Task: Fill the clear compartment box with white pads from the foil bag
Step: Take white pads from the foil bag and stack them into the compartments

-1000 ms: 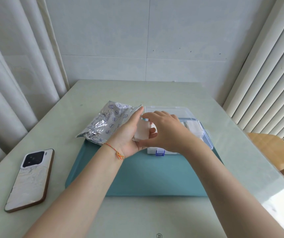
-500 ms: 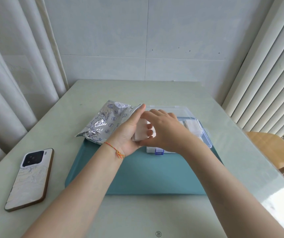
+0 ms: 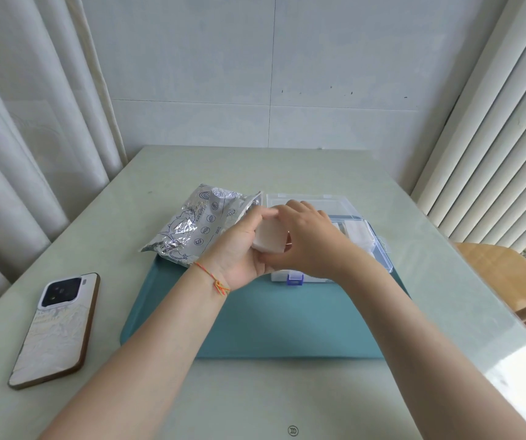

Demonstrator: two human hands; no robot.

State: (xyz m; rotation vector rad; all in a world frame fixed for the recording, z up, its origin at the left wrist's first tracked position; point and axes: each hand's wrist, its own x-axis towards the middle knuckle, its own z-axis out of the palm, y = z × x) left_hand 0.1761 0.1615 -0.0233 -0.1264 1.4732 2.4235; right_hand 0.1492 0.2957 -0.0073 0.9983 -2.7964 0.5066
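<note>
Teal mat (image 3: pixel 287 322): landmark, lies on pale green table (image 3: pixel 287 166). Clear compartment box (image 3: pixel 379 249): on mat's far right part, lid open & tipped back away from viewer, blue latch (image 3: pixel 295 278) on near edge; white pads (image 3: pixel 358 231) visible in a right-hand compartment, count n/a. Foil bag (image 3: pixel 198 227): crumpled, silver w/ blue printed icons, on mat's far left corner, partly overhanging onto table, mouth toward box. Stack of white pads (image 3: pixel 268 238): held above mat's far centre, just in front of box, between both hands. Left hand (image 3: pixel 239 249): palm-side cupped under/behind stack, fingers curled round its left face; orange string bracelet (image 3: pixel 218 282) at wrist. Right hand (image 3: pixel 309 239): fingers curled over top & right side of stack, gripping it; fingertip detail hidden. Smartphone (image 3: pixel 56 328): face down, marbled white case w/ brown rim, on table well left of mat. Curtains (image 3: pixel 17 154) left of table, vertical blinds (image 3: pixel 493 138) to the right, wooden chair (image 3: pixel 509 277) right of mat beyond table edge.
</note>
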